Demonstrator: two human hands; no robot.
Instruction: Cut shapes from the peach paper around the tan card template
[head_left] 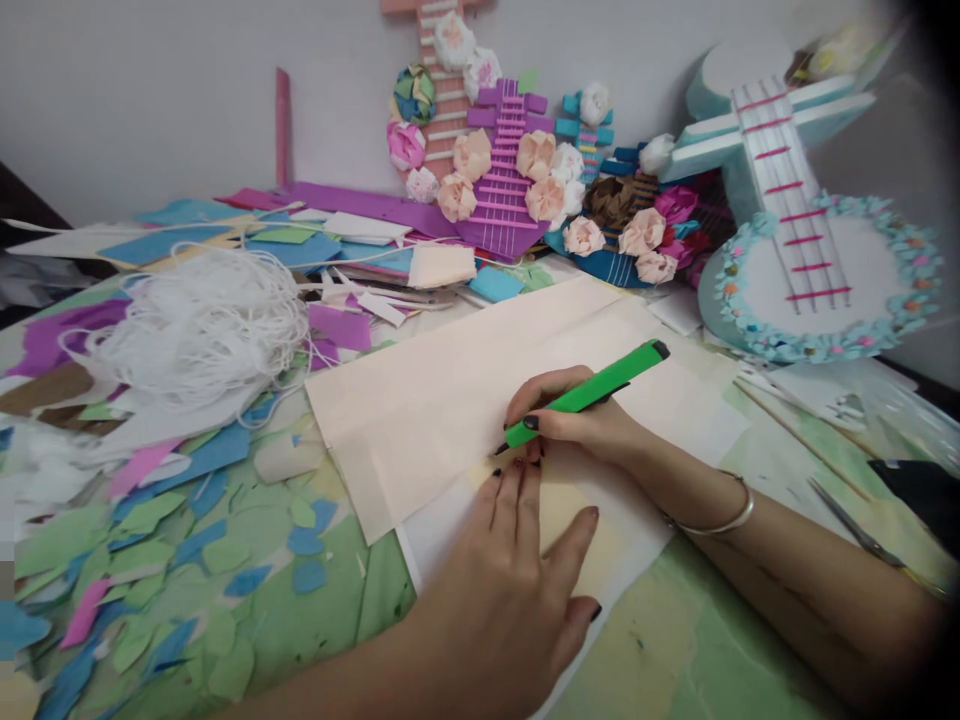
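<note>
A green marker (600, 388) is gripped in my right hand (570, 420), its dark tip down by a sheet of cream paper (420, 410). My left hand (517, 570) lies flat with fingers stretched out, pressing a pale yellow piece of paper (592, 545) that rests on a white sheet (637, 560). The left fingertips sit just below the marker tip. Part of the yellow piece is hidden under my left hand. Whether the tip touches the paper is hard to tell.
Tangled white string (202, 325) and scattered green and blue paper scraps (225, 560) lie at left. Paper guitars, a purple one (510, 190) and a light blue one (810, 270) among them, lean along the wall. Scissors (859, 530) lie at right near thin sticks (802, 435).
</note>
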